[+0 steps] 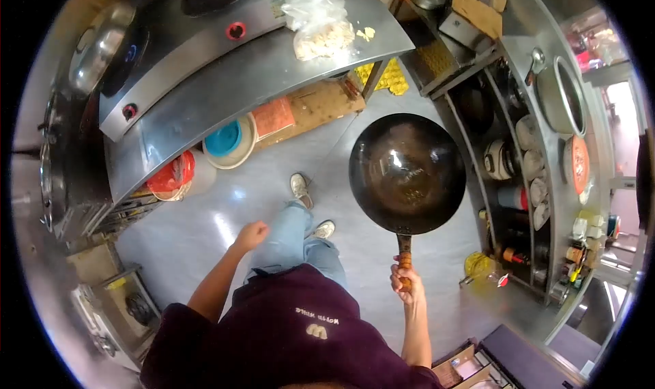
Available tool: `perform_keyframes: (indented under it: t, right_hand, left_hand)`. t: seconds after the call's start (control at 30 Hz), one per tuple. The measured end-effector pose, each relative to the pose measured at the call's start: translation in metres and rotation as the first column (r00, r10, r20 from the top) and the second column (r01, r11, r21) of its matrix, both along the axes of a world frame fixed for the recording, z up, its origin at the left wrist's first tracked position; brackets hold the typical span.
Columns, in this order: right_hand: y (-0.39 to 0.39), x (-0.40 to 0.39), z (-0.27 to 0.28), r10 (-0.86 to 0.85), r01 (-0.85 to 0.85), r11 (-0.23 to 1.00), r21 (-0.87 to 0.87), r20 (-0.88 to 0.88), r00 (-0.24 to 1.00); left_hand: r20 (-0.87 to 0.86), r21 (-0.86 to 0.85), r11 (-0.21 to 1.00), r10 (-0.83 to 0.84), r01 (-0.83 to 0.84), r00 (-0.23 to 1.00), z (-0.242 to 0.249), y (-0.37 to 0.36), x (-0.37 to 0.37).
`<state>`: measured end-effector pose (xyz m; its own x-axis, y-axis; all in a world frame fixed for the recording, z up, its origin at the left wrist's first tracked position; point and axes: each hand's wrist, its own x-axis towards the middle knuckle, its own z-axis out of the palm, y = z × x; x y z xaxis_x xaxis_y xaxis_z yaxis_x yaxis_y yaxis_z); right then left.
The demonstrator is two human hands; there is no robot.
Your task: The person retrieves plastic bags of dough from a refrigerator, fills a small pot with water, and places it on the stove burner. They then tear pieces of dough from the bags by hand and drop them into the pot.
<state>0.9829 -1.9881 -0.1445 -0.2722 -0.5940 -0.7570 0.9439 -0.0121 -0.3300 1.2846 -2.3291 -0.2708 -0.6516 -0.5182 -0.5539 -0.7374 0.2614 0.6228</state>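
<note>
A dark wok (pixel 407 174) hangs out in front of me over the floor, its inside facing up with a shiny, browned bottom. My right hand (pixel 407 283) is wrapped round its wooden handle. My left hand (pixel 252 236) is curled into a loose fist beside my left thigh, with nothing showing in it. It touches no object, and the metal counter lies beyond it.
A metal counter (pixel 252 82) with red-centred knobs runs along the left, bearing a plastic bag of pale pieces (pixel 322 39). Beneath stand a bucket with a blue basin (pixel 223 140) and a red bag (pixel 170 175). At right are crowded shelves (pixel 501 157) and a large pot (pixel 561 95).
</note>
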Motion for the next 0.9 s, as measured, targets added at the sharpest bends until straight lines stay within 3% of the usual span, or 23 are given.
perform_keyframes:
  t: [0.07,0.13,0.2,0.37,0.47,0.53,0.57,0.67,0.77,0.9]
  right_hand:
    - [-0.007,0.003,-0.036,0.023,-0.02,0.998,-0.062,0.041,0.999]
    - [-0.023,0.001,-0.078,0.067,-0.059,0.992,-0.11,0.075,0.995]
    - [-0.045,-0.002,-0.119,0.108,-0.094,0.986,-0.141,0.096,0.989]
    - [-0.119,-0.021,-0.232,0.244,-0.202,0.943,-0.263,0.137,0.96]
    - [-0.185,-0.04,-0.288,0.298,-0.266,0.938,-0.223,0.125,0.946]
    - [-0.228,-0.051,-0.337,0.362,-0.338,0.917,-0.213,0.085,0.928]
    - [-0.248,-0.056,-0.358,0.399,-0.379,0.903,-0.204,0.065,0.915]
    - [-0.308,-0.079,-0.387,0.509,-0.497,0.857,-0.136,0.084,0.856]
    - [-0.353,-0.086,-0.429,0.449,-0.432,0.879,-0.203,0.046,0.892]
    - [-0.392,-0.109,-0.457,0.532,-0.502,0.82,-0.274,0.044,0.845]
  left_hand:
    - [0.153,-0.032,0.999,0.013,-0.008,0.988,0.01,0.0,0.01]
    - [0.181,0.004,1.0,-0.008,0.008,0.983,-0.002,-0.008,0.03]
    - [0.273,0.076,0.989,0.103,-0.128,0.956,-0.017,-0.016,0.046]
    - [0.346,0.155,0.955,0.187,-0.253,0.919,-0.036,-0.032,0.061]
    - [0.414,0.162,0.962,0.137,-0.221,0.9,-0.043,-0.048,0.049]
    - [0.343,0.215,0.929,0.216,-0.3,0.914,-0.062,-0.059,0.055]
    - [0.414,0.186,0.931,0.214,-0.313,0.885,-0.057,-0.065,0.037]
    - [0.422,0.156,0.934,0.232,-0.322,0.877,-0.065,-0.077,0.016]
    - [0.424,0.191,0.917,0.246,-0.351,0.872,-0.075,-0.088,0.001]
    - [0.45,0.204,0.904,0.255,-0.376,0.856,-0.071,-0.097,-0.013]
